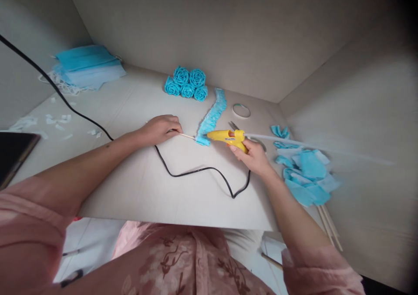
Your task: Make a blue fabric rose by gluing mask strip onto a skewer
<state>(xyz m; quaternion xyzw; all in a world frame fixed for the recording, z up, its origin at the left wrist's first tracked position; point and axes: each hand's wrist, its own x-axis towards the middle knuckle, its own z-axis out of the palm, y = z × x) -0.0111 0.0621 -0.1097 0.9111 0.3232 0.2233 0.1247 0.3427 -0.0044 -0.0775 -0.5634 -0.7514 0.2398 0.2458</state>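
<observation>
Yellow glue gun (227, 137) sits mid-table, nozzle pointing left at the near end of a ruffled blue strip (212, 117), grasped in the right hand (254, 156); the left hand (160, 129) pinches a thin wooden stick (187, 135) whose tip meets that same strip end. Black cord (196, 171) loops on the cardboard table (146, 190) near the gun. Far behind: five blue rosettes (187, 84), a tape roll (241, 110); right: blue scraps (305, 175); far left: a stack of blue face masks (86, 66).
</observation>
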